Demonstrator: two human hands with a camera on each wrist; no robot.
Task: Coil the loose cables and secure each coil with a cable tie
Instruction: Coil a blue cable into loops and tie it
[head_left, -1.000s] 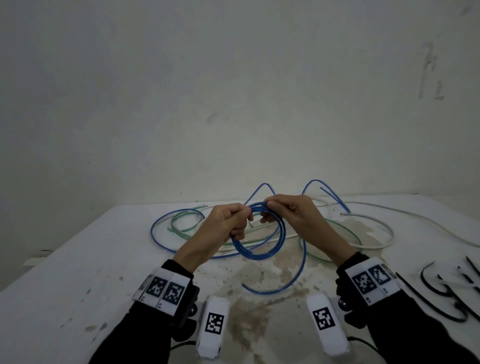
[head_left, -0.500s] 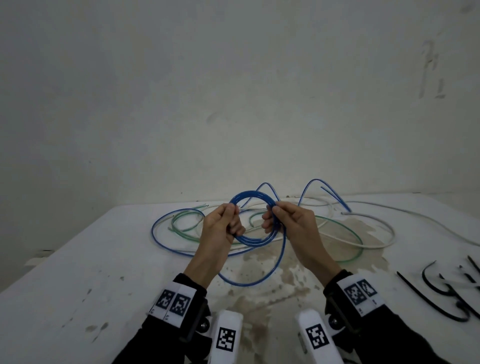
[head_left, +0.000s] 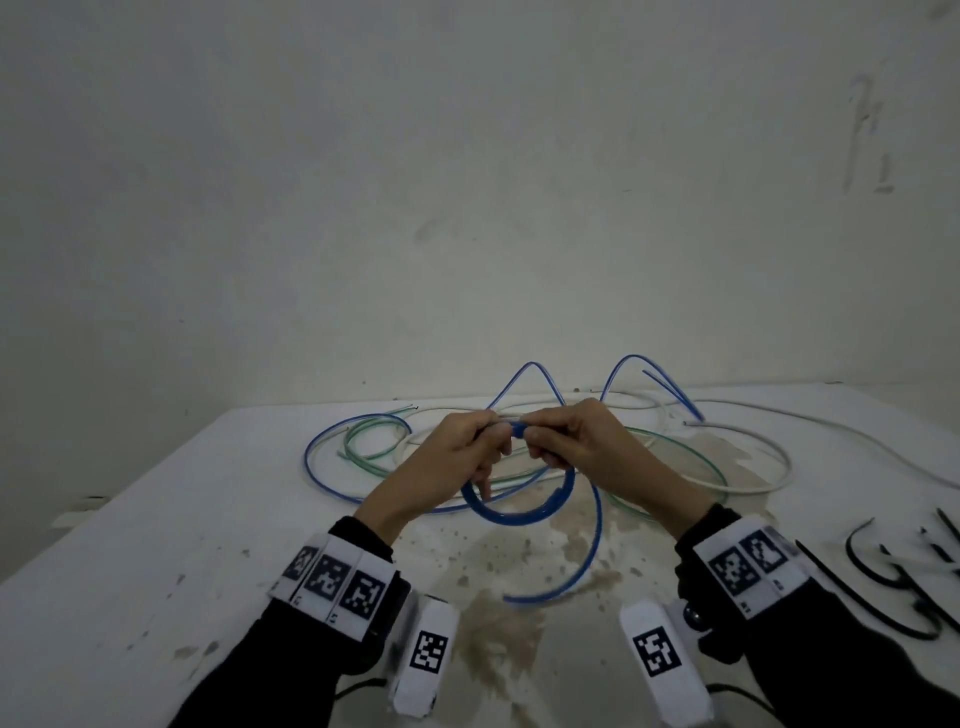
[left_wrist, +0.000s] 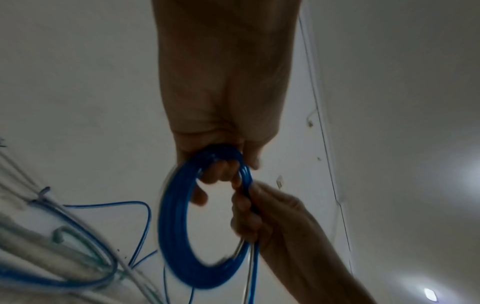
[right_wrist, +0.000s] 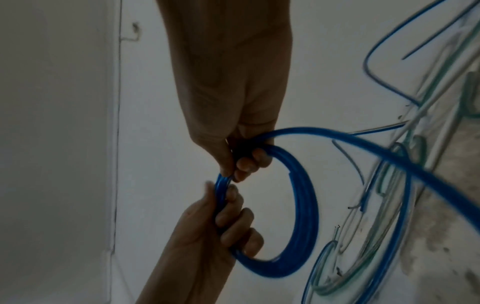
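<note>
A blue cable is wound into a small coil (head_left: 511, 515) that hangs just above the table under my two hands. My left hand (head_left: 462, 454) grips the coil's top from the left. My right hand (head_left: 569, 441) grips it from the right, close beside the left. A loose blue tail (head_left: 587, 561) curves down from the right hand toward the near edge. In the left wrist view the left hand's fingers (left_wrist: 221, 172) curl through the coil (left_wrist: 176, 226). In the right wrist view the right hand (right_wrist: 241, 160) pinches the strands of the coil (right_wrist: 303, 205). Black cable ties (head_left: 883, 587) lie at the right.
Loose green cable (head_left: 363, 441), white cable (head_left: 753, 467) and more blue loops (head_left: 322, 467) sprawl over the back of the stained white table (head_left: 156, 545). A plain wall stands right behind it. The white cable trails off to the right.
The hands have come closer together, and the coil, held up between them half a second ago, now hangs below them. The loose tail has swung nearer and to the right.
</note>
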